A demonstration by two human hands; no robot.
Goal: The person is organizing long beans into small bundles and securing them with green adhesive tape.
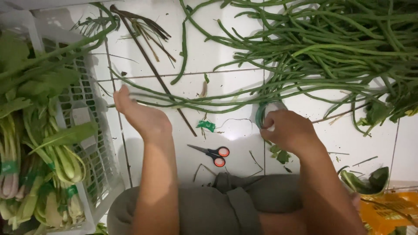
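Here the long beans (209, 102) are gathered into a bunch across the white floor (226, 56).
Left hand (141, 115) lies open-palmed on their near-left ends; right hand (289, 130) is clenched around a green tape roll (266, 112). Judging by this, bunching is under way; binding would need the strands pinched together, and the scissors (213, 153) lie near.

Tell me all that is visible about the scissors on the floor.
The scissors are small, with thin grey metal blades and black handles whose two finger rings are lined orange-red. The blades are shut and point up-left; the rings lie to the lower right. They lie flat on the white tiled floor, between the person's two forearms, just above the grey cloth on the lap. Neither hand touches them. Small green scraps lie around them.
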